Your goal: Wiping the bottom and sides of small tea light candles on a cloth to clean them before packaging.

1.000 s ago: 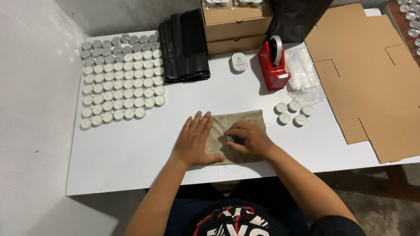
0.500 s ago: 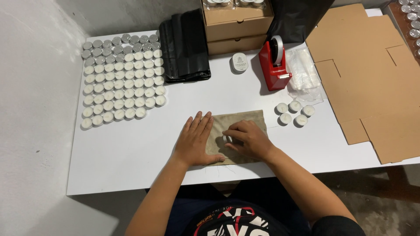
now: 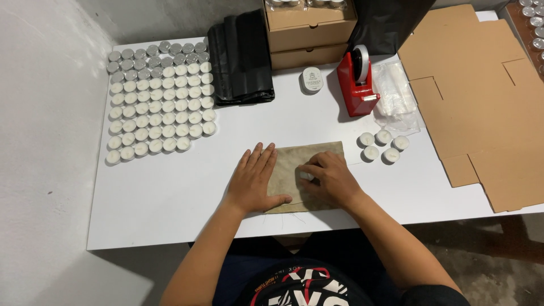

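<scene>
1. A large block of small white tealight candles in silver cups (image 3: 160, 102) stands in tidy rows at the far left of the white surface (image 3: 170, 198), well apart from both hands.
2. A folded stack of black plastic bags (image 3: 241, 56) lies just right of that block, at the far edge.
3. The left hand (image 3: 256, 180) lies palm down with fingers spread and straight, its grip open, pressing flat on the left part of a tan rectangular fabric pouch (image 3: 309, 156). The forearm runs from the near edge up and slightly right.
4. The pouch lies flat at the near middle of the surface, under both hands; its far edge and right corner show bare.
5. The right hand (image 3: 331, 180) rests on the right part of the pouch with fingers curled inward, the fingertips pinching a small white object (image 3: 306, 176) against the fabric; the grip is closed on that object. The wrist bends left, the forearm coming in from the near right.
6. Far from the hands stand brown cardboard boxes (image 3: 309, 31), a round white lidded tin (image 3: 311, 80) and a red tape dispenser (image 3: 356, 85).
7. Five loose white tealights (image 3: 382, 146) sit just right of the pouch, with a clear plastic bag (image 3: 396, 96) beyond them.
8. Flat brown cardboard sheets (image 3: 481, 102) cover the right end.
</scene>
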